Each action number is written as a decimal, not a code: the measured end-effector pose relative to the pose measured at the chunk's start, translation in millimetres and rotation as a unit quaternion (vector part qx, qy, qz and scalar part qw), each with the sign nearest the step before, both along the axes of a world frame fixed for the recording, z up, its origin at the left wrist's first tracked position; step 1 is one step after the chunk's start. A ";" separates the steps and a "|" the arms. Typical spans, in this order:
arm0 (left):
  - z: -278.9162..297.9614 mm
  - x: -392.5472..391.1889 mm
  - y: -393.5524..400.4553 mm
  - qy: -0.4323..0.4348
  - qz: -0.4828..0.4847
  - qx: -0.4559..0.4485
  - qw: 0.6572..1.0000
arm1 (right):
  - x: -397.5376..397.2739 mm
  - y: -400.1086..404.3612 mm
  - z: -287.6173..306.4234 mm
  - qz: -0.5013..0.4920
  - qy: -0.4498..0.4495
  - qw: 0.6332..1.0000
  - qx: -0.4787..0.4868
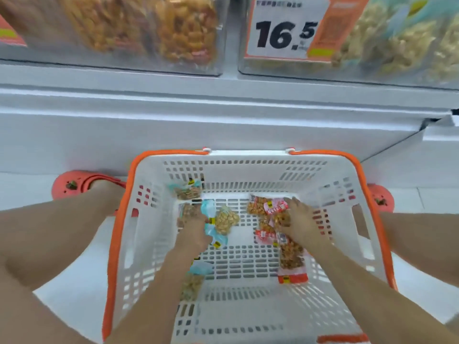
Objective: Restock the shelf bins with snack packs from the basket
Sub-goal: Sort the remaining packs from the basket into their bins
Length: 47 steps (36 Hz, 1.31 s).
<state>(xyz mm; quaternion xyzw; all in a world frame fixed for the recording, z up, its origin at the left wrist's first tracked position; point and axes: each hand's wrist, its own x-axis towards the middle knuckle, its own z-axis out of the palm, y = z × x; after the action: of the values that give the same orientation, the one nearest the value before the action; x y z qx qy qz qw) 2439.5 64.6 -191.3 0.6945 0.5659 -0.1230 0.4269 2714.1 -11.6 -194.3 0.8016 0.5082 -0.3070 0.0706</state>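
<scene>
Both hands are down in the white basket, gathering packs. The left hand curls its fingers around blue-edged packs of pale nuts; the right hand lies over the heap of red-labelled snack packs, fingers bent onto them, though the blur hides whether it has truly closed on one.

To do this step well, each hand should close fully on a small bunch of one kind only, so that blue and red go to separate bins, and pinch the packs by the body rather than the slippery sealed edge.

Both forearms reach in from the near rim, angled inward, with the wrists bent down. More packs lie loose on the basket floor. Above stand the clear shelf bins, well apart from the basket, one bearing a price tag.
</scene>
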 end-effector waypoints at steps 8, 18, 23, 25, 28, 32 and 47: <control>-11.8 62.0 10.4 -0.067 -0.010 -0.024 0.997 | -10.1 5.2 -7.9 -0.192 0.128 0.973 -0.018; -39.6 130.8 19.4 0.027 -0.431 0.215 0.876 | -3.4 -26.1 -3.7 -0.426 0.281 0.854 0.097; -45.8 148.2 15.7 0.064 -0.422 0.206 0.881 | 2.3 -42.6 -1.0 -0.528 0.293 0.789 0.118; -43.8 150.6 16.4 0.062 -0.415 0.205 0.885 | 2.5 -45.9 0.7 -0.548 0.303 0.771 0.118; -37.8 147.4 23.0 0.021 -0.325 0.152 0.933 | -0.4 -42.0 9.8 -0.558 0.325 0.750 0.141; -9.3 132.7 32.0 -0.136 -0.008 -0.014 0.991 | -2.5 -32.4 31.1 -0.555 0.374 0.725 0.166; 218.1 105.9 45.3 -0.406 0.128 -0.114 0.898 | -46.1 13.5 205.1 -0.385 0.527 0.693 0.305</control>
<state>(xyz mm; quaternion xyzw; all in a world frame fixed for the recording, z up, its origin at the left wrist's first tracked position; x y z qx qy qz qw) 2545.3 109.9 26.8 0.5521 0.4099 0.1616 0.7078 2668.1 1.9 10.9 0.6110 0.1750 -0.5078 -0.5816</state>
